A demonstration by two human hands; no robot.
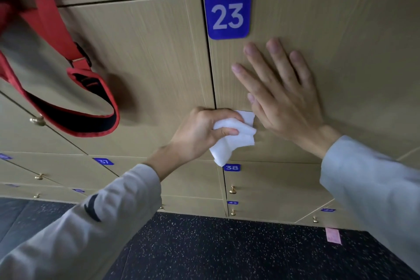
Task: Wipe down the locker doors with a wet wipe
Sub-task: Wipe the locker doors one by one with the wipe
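A tan wood-grain locker door (pixel 341 41) carries a blue plate numbered 23 (pixel 228 14) at its upper left. My right hand (pixel 281 95) lies flat on this door below the plate, fingers straight and spread. My left hand (pixel 204 134) grips a crumpled white wet wipe (pixel 236 138) at the door's lower left corner, beside the dark gap to the neighbouring door (pixel 141 59). The wipe's loose end hangs down toward the plate numbered 38 (pixel 231 167).
A red strap with a black-lined pad (pixel 75 98) hangs out of an upper locker on the left. Lower lockers with small brass knobs (pixel 232 189) run down to a dark speckled floor (pixel 227 252). A pink strip (pixel 333 235) lies on the floor at right.
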